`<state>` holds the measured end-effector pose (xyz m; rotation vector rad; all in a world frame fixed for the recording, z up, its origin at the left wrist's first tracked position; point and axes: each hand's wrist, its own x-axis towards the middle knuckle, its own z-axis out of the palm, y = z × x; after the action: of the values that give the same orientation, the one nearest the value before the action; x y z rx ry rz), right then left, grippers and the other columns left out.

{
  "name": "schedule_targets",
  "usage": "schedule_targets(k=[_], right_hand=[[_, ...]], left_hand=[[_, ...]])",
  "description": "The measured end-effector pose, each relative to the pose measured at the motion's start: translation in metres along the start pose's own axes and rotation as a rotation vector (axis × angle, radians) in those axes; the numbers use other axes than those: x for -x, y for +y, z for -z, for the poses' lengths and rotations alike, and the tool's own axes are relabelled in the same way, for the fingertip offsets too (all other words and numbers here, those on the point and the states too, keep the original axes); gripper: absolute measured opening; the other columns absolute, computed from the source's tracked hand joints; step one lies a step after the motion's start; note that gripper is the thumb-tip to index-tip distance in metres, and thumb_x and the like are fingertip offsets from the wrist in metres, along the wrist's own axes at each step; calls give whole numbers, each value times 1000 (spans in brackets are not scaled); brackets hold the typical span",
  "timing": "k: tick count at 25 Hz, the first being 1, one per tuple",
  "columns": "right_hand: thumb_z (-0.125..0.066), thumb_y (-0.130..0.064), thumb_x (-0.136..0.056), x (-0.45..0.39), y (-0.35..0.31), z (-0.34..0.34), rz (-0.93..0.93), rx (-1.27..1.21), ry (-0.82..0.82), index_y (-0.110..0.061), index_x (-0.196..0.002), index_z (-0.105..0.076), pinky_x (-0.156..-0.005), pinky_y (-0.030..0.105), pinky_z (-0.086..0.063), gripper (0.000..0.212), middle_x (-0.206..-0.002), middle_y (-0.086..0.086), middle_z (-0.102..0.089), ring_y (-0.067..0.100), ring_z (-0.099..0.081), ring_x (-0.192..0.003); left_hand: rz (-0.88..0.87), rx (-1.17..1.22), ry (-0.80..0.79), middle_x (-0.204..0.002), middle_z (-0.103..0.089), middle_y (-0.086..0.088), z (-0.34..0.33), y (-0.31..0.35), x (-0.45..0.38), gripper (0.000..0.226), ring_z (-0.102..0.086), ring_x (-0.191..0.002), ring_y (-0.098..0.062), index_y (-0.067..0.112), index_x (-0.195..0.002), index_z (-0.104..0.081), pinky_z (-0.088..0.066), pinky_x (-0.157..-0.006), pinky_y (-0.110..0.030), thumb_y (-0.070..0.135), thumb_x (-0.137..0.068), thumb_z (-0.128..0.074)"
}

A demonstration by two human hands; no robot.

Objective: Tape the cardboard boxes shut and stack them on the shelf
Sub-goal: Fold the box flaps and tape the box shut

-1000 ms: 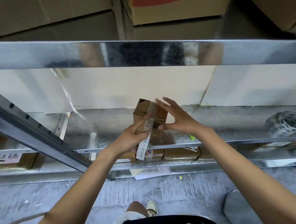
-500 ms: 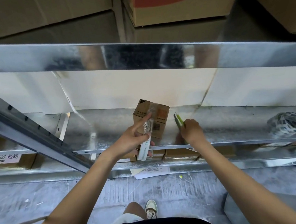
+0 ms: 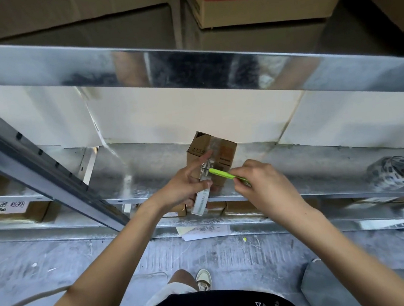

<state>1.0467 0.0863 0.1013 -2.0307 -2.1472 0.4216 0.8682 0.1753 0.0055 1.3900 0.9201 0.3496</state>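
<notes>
Both bare arms are reaching forward and slightly inward, forearms converging ahead of the body. The left hand (image 3: 184, 187) is pinching a strip of tape (image 3: 202, 201) between thumb and curled fingers, its index finger lying straight and pointing up along the strip. The right hand (image 3: 260, 181) is curling round a green cutter (image 3: 225, 175), knuckles up, wrist bent inward, the tip pointing at the left hand's fingers.
</notes>
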Motion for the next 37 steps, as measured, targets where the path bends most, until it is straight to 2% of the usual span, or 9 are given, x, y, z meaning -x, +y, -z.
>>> schedule_targets(k=[11,17,20,23,26,29,33,34,37], right_hand=[[-42,-19,-99,-18,-11,-14,-8,211,-125,-12,-112,-63,-62,37,-47,26,-89,5,-47,31,-62,-85],[-43,-12,-98,-20,-20,-14,-23,316,-143,-7,-105,-60,-55,33,-32,19,-86,6,-39,28,-53,-72],[-47,-2,-94,-18,-28,-12,-13,351,-141,-6,-105,-59,-58,33,-33,16,-86,7,-38,27,-54,-73],[-51,3,-90,-20,-35,-9,-6,387,-138,-6,-103,-58,-60,32,-33,18,-93,11,-49,27,-51,-74],[-49,8,-87,-13,-28,-10,-48,431,-194,-3,-108,-59,-62,32,-35,25,-104,13,-57,29,-60,-90],[-47,4,-89,-1,-10,-13,-118,431,-214,-4,-109,-60,-63,33,-35,25,-102,12,-55,31,-61,-95],[-45,-8,-93,13,32,-27,-193,401,-51,-11,-109,-61,-58,32,-33,23,-93,8,-53,33,-60,-90],[-47,-9,-93,12,49,-34,-216,363,17,-11,-108,-63,-57,32,-33,22,-95,9,-58,33,-59,-91],[-51,-7,-92,-5,96,-64,-359,176,183,-5,-100,-67,-56,34,-38,18,-89,13,-64,35,-55,-87]], left_hand=[[-26,-26,8,-63,-41,-10,-2,1,0,67,-31,-60,-25,60,-134,-32,-35,-60,-35,19,-91,-63],[3,-78,4,-58,-43,-9,-1,14,3,67,-32,-50,-16,54,-138,-30,-31,-44,-19,16,-92,-60],[18,-160,30,-45,-52,11,-2,22,4,64,-44,-42,-2,47,-140,-30,-36,-43,-15,13,-93,-58],[14,-321,60,-91,-70,-13,-2,36,9,68,-45,-42,4,42,-145,-28,-35,-45,-8,10,-92,-57],[38,-467,11,-126,-53,-30,4,44,15,76,-44,-38,5,42,-147,-18,-34,-43,-6,5,-91,-54],[49,-362,-61,-93,-66,-17,4,46,19,79,-46,-35,-1,44,-147,-13,-35,-44,-12,5,-93,-54],[19,-322,-53,-104,-39,-23,9,35,13,79,-42,-38,-2,50,-146,-9,-38,-46,-14,15,-94,-58],[-5,-320,-46,-82,-62,-20,12,32,14,81,-39,-41,-2,52,-145,-6,-38,-47,-14,18,-94,-59],[-53,-259,8,-42,-45,15,17,23,23,90,-42,-40,-1,52,-143,5,-35,-47,-11,13,-93,-59]])
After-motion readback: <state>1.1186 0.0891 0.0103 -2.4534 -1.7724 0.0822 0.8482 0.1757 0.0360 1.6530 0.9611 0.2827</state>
